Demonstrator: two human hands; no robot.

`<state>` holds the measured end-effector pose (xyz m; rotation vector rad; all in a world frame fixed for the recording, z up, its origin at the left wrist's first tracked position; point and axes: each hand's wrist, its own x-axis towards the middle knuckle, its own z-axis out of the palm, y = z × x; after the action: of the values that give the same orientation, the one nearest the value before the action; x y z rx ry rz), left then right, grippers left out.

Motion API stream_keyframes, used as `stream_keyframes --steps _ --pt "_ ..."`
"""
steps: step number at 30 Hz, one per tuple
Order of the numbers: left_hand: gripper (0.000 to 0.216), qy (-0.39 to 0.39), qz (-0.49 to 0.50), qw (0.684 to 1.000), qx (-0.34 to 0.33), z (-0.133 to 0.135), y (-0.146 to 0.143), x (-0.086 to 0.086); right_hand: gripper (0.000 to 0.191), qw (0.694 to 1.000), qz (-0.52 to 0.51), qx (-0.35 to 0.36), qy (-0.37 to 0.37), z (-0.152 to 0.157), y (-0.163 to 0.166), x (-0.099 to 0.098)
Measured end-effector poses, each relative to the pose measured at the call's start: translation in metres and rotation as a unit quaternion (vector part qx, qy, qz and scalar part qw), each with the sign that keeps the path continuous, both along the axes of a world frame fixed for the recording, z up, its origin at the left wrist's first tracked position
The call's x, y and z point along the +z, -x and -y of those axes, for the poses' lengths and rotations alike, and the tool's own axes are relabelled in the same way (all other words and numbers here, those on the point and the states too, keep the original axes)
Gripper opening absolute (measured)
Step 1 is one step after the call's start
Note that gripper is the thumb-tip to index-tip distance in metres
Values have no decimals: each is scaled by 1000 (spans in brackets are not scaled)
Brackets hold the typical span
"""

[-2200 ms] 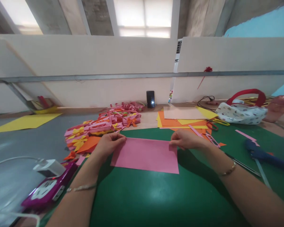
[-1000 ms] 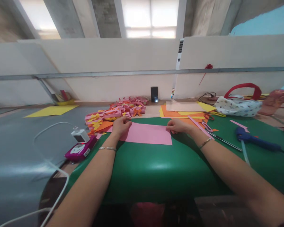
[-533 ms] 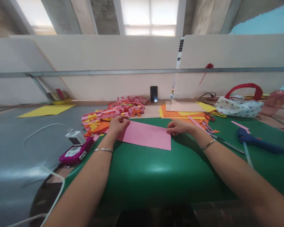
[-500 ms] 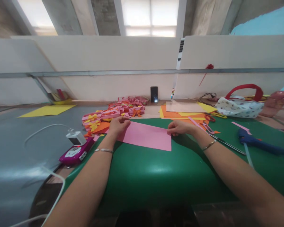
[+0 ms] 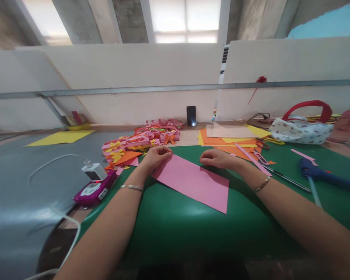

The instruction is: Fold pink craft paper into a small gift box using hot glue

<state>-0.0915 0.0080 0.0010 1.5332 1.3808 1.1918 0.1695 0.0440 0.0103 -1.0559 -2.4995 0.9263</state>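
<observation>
pink sheet [image 5: 194, 182] in left fingers [image 5: 163, 156]; paper heap [image 5: 138, 139] beyond, glue gun [image 5: 326, 175] rightward.

The pink paper sheet [image 5: 195, 183] looks smooth and matt, the green tabletop [image 5: 175, 233] glossy, the glue gun [image 5: 328, 175] matt plastic, the purple extension socket [image 5: 89, 193] shiny plastic.
</observation>
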Motion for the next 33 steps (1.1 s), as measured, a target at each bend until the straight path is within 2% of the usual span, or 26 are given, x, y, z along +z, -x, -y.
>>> stream_keyframes --steps 3,8,16,25,27,30,31,33 --pt "19 -13 14 1000 -2 1 -5 3 24 1000 -6 -6 -26 2 7 -1" --pt "22 -15 34 999 1 -2 -10 2 22 999 31 8 -25 10 12 -1" --pt "29 -26 67 996 54 -13 6 -1 15 996 85 23 0 5 4 5" --pt "28 6 37 998 49 -9 9 1 13 991 127 42 6 2 -5 14" --pt "28 18 21 999 30 -8 8 2 14 987 139 69 32 3 -7 15" --pt "27 32 -6 999 -11 -3 2 5 23 968 148 137 149 8 -5 13" --pt "27 34 -14 999 -25 -2 -2 6 26 961 134 153 187 11 -3 12" --pt "26 32 -31 998 -53 2 -11 8 26 965 66 150 204 17 4 9"
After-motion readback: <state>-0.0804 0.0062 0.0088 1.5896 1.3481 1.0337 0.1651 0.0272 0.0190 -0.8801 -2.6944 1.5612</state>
